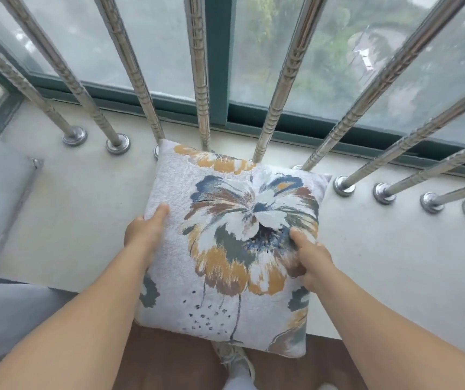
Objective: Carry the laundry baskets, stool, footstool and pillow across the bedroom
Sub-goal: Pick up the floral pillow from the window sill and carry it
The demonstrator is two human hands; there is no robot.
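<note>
A pale sill (85,220) runs under a barred window (152,52). The pillow (231,249) lies on it, its near edge over the floor. This looks like the pillow step, setting down or lifting. Left hand (144,232) and right hand (310,257) grip its sides, thumbs on top.

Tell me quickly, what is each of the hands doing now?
Left hand: grips the left edge of the floral pillow.
Right hand: grips the pillow's right side.
</note>
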